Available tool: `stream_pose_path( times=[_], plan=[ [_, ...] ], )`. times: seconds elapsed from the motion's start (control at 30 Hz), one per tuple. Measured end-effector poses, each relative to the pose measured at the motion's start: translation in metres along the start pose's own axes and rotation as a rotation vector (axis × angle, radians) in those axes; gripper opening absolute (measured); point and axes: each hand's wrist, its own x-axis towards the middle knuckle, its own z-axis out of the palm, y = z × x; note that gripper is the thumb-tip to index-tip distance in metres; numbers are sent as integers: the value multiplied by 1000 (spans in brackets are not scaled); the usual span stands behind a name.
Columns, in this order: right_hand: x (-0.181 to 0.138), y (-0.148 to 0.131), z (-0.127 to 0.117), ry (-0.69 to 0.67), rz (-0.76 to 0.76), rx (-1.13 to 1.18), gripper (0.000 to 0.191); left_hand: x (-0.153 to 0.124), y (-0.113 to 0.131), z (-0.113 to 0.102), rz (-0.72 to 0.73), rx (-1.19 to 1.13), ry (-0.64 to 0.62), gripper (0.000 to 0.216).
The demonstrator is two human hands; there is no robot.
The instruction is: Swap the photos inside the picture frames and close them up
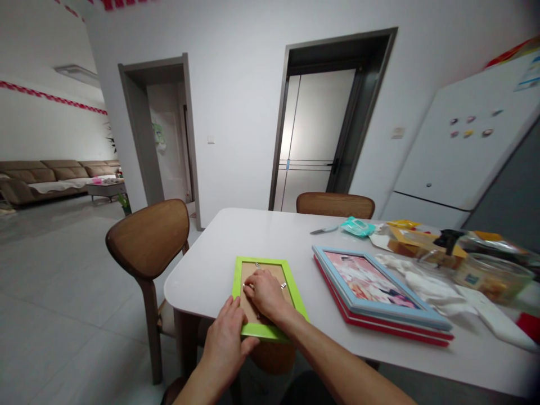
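A lime-green picture frame lies face down near the front edge of the table, its brown backing board showing. Small metal clips sit around the board's edges. My left hand grips the frame's near left corner, fingers along the left side and thumb at the near edge. Over the board, my right hand is curled, its fingertips pinching at the clip on the left side. Part of the board is hidden beneath that hand.
Blue and red picture frames are stacked on the white table to the right. Behind them lie a knife and a teal wipes pack. A clear tub and crumpled tissues crowd the right end. Wooden chairs stand around.
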Motion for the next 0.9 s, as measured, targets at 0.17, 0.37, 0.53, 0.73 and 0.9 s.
stream_pose_path(
  times=[0.17, 0.37, 0.53, 0.73, 0.9],
  plan=[
    [9, 22, 2, -1, 90, -17, 33, -2, 7, -2, -25, 45, -45, 23],
    [25, 45, 11, -19, 240, -77, 31, -2, 15, 0, -50, 93, -95, 24],
    [31, 49, 13, -33, 288, -80, 31, -3, 16, 0, -36, 105, -95, 21],
    [28, 48, 10, -53, 282, -58, 30, -2, 17, 2, -39, 124, -97, 23],
    [26, 43, 7, -25, 244, -22, 29, -2, 17, 2, -46, 130, -98, 25]
  ],
)
